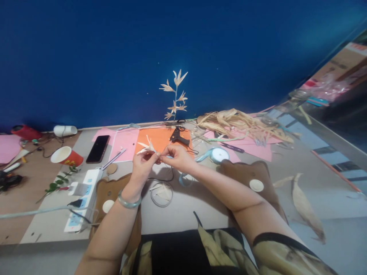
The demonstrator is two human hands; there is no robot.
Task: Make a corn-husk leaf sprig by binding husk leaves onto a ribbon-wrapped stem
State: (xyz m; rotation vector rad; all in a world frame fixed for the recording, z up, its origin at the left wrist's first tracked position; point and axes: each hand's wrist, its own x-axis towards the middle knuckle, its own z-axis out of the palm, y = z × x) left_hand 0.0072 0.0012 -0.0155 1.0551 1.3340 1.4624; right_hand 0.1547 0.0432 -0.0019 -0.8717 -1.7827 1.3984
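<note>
A pale dried-husk flower (148, 145) with narrow pointed petals stands up from my left hand (143, 165), whose fingers are closed around its base. My right hand (178, 158) pinches just beside it, fingertips almost touching the left ones. A small pale blue bit, apparently tape, shows at the right fingers; the flower's stem is mostly hidden. To the right of my right wrist lies a roll of pale blue tape (219, 155) with a loose strip. Beneath my hands a ring of cord or wire (161, 194) lies with pale husk pieces in it.
Behind my hands, a black glue gun (179, 136) lies on orange paper (163, 133). A branch of similar flowers (176, 95) stands by the blue wall. Husk strips (237, 124) are heaped right. A phone (98, 149), paper cup (67, 156) and power strip (84, 200) lie left.
</note>
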